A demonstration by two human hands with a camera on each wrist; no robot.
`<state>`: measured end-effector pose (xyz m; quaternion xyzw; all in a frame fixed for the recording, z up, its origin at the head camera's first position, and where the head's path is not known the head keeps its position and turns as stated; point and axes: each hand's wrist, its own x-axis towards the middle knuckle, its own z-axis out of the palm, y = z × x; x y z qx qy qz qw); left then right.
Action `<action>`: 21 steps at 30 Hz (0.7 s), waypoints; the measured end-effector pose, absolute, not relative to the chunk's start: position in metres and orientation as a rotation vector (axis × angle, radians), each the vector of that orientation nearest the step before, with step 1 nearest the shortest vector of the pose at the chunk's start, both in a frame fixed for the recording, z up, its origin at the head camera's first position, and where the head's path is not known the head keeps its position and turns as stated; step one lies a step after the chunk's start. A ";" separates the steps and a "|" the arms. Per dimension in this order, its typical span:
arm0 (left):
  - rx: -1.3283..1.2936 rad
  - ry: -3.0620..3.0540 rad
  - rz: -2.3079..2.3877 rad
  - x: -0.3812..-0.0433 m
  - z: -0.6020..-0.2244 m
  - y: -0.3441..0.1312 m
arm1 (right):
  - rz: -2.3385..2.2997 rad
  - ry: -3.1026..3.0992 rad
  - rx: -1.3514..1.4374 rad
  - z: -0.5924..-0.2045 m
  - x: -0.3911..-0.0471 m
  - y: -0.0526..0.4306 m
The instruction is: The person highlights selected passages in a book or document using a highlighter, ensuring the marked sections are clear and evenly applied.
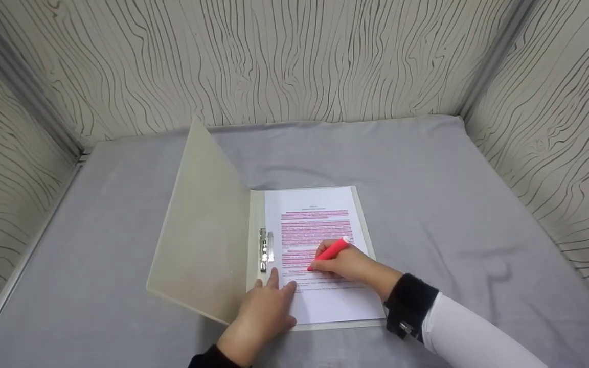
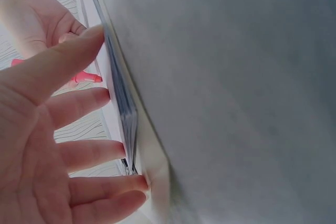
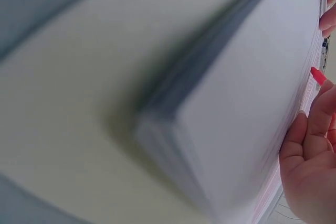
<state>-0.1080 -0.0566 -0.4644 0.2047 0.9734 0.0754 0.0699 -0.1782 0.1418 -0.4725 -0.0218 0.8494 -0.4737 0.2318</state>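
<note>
A stack of printed pages [image 1: 335, 306] lies in an opened cream folder [image 1: 197, 230], many of its upper lines marked pink. My right hand [image 1: 348, 263] pinches a pink highlighter [image 1: 334, 250], its tip down at a line below the middle of the sheet. Spread over the lower left of the paper, my left hand [image 1: 264, 312] rests with fingers fairly straight. In the left wrist view, the fingertips of my left hand [image 2: 68, 124] touch the page near the edge of the stack. The right wrist view shows my right hand [image 3: 312, 166] low against the paper, the highlighter [image 3: 318, 76] in its fingers.
A metal clip [image 1: 263, 250] runs along the folder's inner spine, just beyond the left fingertips. The folder's cover stands tilted up on the left. Grey cloth [image 1: 453, 204] covers the table, and wood-grain patterned walls [image 1: 294, 61] enclose it at the back and sides.
</note>
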 end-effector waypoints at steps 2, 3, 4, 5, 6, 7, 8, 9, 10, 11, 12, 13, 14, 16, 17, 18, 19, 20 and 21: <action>0.620 2.932 0.225 -0.108 -0.464 -0.057 | -1.306 2.335 -0.063 -0.473 -0.178 0.142; 0.626 2.935 0.218 -0.108 -0.464 -0.057 | -1.311 2.333 -0.063 -0.473 -0.178 0.143; 0.633 2.938 0.213 -0.108 -0.464 -0.057 | -1.315 2.332 -0.065 -0.473 -0.178 0.143; 0.641 2.942 0.206 -0.108 -0.464 -0.057 | -1.322 2.328 -0.065 -0.473 -0.178 0.143; 0.647 2.946 0.201 -0.108 -0.464 -0.057 | -1.327 2.325 -0.066 -0.473 -0.178 0.143; 0.654 2.947 0.198 -0.108 -0.464 -0.057 | -1.332 2.321 -0.065 -0.473 -0.178 0.144; 0.656 2.947 0.198 -0.107 -0.464 -0.057 | -1.337 2.318 -0.064 -0.473 -0.178 0.144; 0.657 2.946 0.200 -0.107 -0.464 -0.057 | -1.343 2.315 -0.063 -0.473 -0.178 0.144; 0.655 2.944 0.206 -0.107 -0.464 -0.057 | -1.345 2.314 -0.064 -0.473 -0.177 0.145; 0.654 2.943 0.211 -0.107 -0.464 -0.057 | -1.344 2.314 -0.062 -0.473 -0.177 0.145; 0.651 2.940 0.217 -0.108 -0.464 -0.057 | -1.345 2.317 -0.061 -0.472 -0.177 0.146; 0.648 2.938 0.221 -0.108 -0.464 -0.057 | -1.342 2.321 -0.062 -0.472 -0.177 0.146; 0.646 2.939 0.223 -0.108 -0.464 -0.057 | -1.339 2.326 -0.062 -0.472 -0.177 0.147; 0.646 2.938 0.223 -0.108 -0.464 -0.057 | -1.327 2.338 -0.061 -0.472 -0.177 0.147; 0.645 2.939 0.221 -0.108 -0.464 -0.057 | -1.321 2.344 -0.057 -0.473 -0.176 0.147; 0.643 2.939 0.219 -0.108 -0.464 -0.057 | -1.317 2.348 -0.053 -0.473 -0.177 0.147; 0.641 2.939 0.218 -0.108 -0.464 -0.057 | -1.313 2.352 -0.051 -0.473 -0.176 0.147; 0.635 2.939 0.225 -0.108 -0.465 -0.057 | -1.318 2.353 -0.059 -0.473 -0.176 0.147; 0.629 2.937 0.233 -0.108 -0.465 -0.057 | -1.320 2.353 -0.066 -0.474 -0.176 0.148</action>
